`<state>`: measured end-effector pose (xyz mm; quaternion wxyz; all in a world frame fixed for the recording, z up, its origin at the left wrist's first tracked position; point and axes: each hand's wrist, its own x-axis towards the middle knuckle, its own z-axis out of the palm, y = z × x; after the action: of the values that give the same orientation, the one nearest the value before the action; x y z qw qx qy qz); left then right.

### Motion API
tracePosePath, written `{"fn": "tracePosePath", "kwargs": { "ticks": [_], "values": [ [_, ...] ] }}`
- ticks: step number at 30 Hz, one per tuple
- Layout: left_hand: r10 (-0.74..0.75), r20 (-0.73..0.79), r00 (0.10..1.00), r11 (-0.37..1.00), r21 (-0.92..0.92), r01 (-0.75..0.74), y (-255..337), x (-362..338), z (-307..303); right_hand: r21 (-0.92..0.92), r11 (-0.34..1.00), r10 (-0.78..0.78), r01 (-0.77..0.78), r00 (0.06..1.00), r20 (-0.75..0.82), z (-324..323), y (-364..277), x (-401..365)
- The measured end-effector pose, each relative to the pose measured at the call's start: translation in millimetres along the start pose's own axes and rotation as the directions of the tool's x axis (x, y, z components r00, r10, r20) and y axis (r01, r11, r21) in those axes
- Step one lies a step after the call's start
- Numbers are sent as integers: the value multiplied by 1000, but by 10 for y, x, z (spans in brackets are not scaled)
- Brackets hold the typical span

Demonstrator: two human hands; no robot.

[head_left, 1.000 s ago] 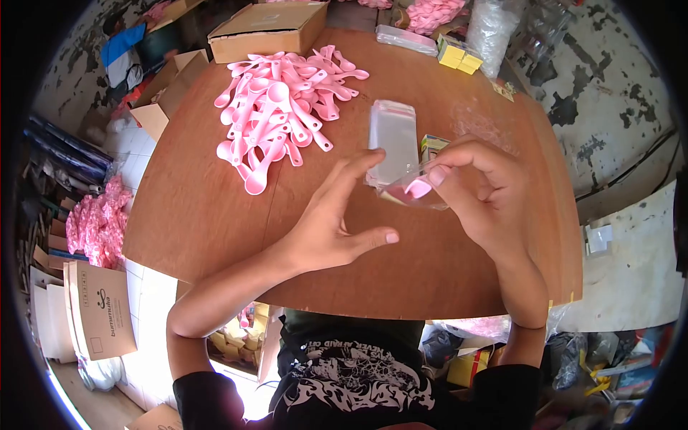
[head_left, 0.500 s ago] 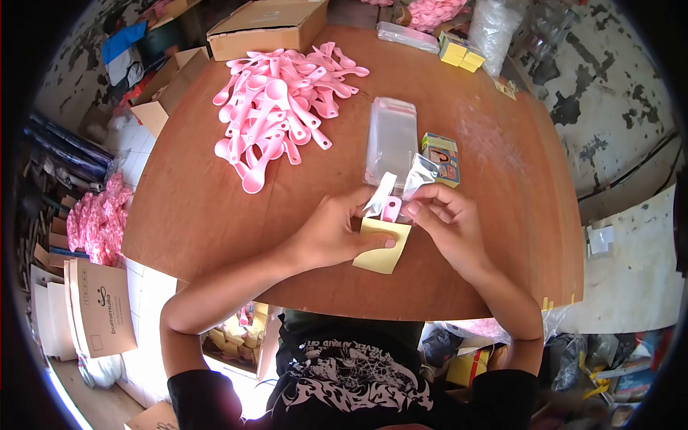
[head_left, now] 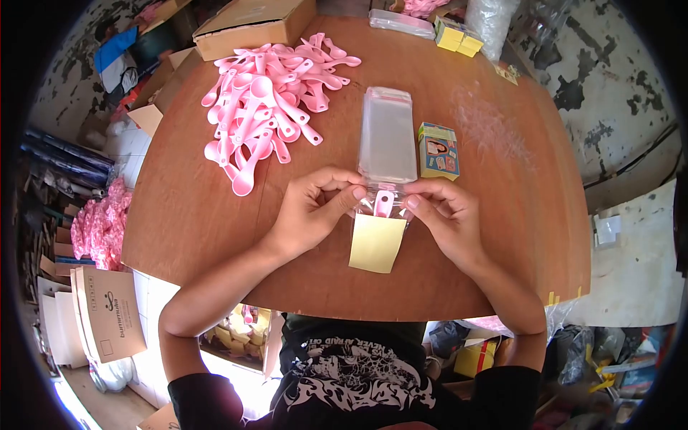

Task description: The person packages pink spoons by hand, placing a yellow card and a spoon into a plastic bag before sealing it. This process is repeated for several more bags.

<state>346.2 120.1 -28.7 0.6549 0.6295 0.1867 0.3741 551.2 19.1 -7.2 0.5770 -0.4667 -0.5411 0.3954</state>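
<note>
My left hand (head_left: 315,208) pinches the left edge of a clear plastic bag (head_left: 367,201), and my right hand (head_left: 446,215) pinches its right edge. Inside the bag are a pale yellow card (head_left: 376,244) and a pink spoon, whose handle (head_left: 384,203) with a hole shows above the card. Just beyond my fingertips lies a stack of clear bags (head_left: 388,136). Right of the stack is a small blue and yellow box (head_left: 438,150). A heap of pink spoons (head_left: 261,100) covers the upper left of the table.
The brown table (head_left: 494,258) has a cardboard box (head_left: 254,29) at its far left edge. Far right are yellow card stacks (head_left: 459,37), a flat plastic pack (head_left: 401,24) and a clear plastic roll (head_left: 491,25). Below the table's front edge sits an open box with yellow-carded items (head_left: 236,333).
My left thumb has left the card's face, and both hands now hold the bag's upper edges. The silvery flaps raised earlier now lie flatter. The view has shifted slightly.
</note>
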Motion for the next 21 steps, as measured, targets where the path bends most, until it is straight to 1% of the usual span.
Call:
{"fn": "tracePosePath", "kwargs": {
  "ticks": [1, 2, 3, 4, 5, 7, 9, 12, 14, 17, 19, 20, 21],
  "values": [
    [32, 8, 999, 999, -19, -32, -8, 1, -6, 1, 1000, -11, 11, 1000, 14, -1, -16, -1],
    [30, 9, 1000, 999, -20, -30, 3, -7, -14, 2, 1000, -23, 23, 999, 27, -5, -24, 0],
    [35, 12, 999, 998, 47, -36, 42, -15, -21, 2, 1000, -21, 21, 999, 26, -33, -4, 5],
    [41, 15, 999, 992, 115, -43, 70, -24, -30, -54, 995, -82, 87, 993, 79, -79, 30, 9],
    [40, 14, 999, 993, 114, -41, 82, -28, -44, -105, 982, -140, 154, 981, 137, -101, 50, 9],
    [72, 52, 996, 986, 144, -78, 98, -26, -72, -78, 986, -139, 150, 981, 132, -73, 38, 6],
    [68, 54, 996, 988, 132, -74, 100, -30, -85, -51, 988, -139, 146, 982, 127, -62, 23, 4],
    [82, 65, 995, 990, 109, -88, 108, -28, -83, -91, 983, -140, 157, 977, 162, -71, -13, 3],
    [99, 72, 992, 990, 99, -106, 111, -26, -81, -161, 971, -145, 176, 972, 187, -71, -46, 4],
    [101, 85, 991, 985, 134, -112, 112, -27, -108, -178, 968, -142, 175, 973, 181, -68, -48, -10],
    [95, 130, 987, 986, 121, -111, 109, -29, -140, -201, 962, -145, 185, 970, 197, -83, -45, -14],
    [94, 129, 987, 986, 121, -110, 118, -33, -133, -224, 955, -148, 195, 966, 212, -87, -44, -17],
    [90, 94, 991, 982, 157, -104, 137, -39, -119, -223, 955, -147, 195, 966, 212, -78, -47, -20]
  ]
}}
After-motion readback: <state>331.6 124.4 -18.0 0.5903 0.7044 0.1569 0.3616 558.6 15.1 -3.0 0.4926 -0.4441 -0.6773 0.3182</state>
